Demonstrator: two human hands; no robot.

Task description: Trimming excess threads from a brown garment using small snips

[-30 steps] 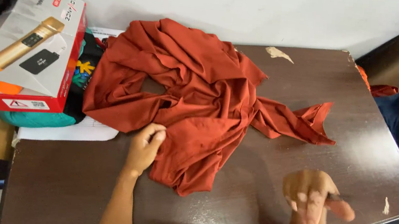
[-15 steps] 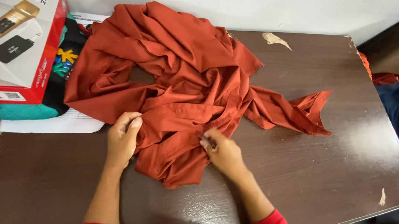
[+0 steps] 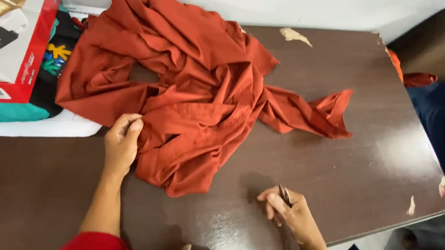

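The rust-red cloth (image 3: 193, 89) lies crumpled mid-bench (image 3: 373, 157), its long tail trailing right. The left hand (image 3: 121, 144) pinches its near edge; the right hand (image 3: 290, 212), just off the cloth, pinches a small dark tool (image 3: 284, 195).

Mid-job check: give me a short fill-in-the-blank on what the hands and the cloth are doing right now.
1. The left hand grips the crumpled rust-orange cloth at its ____ edge.
2. The right hand holds a small dark slim tool and rests on the dark brown wooden ____.
3. The red and white cardboard box sits at the table's far ____ corner.

Missing: near; table; left
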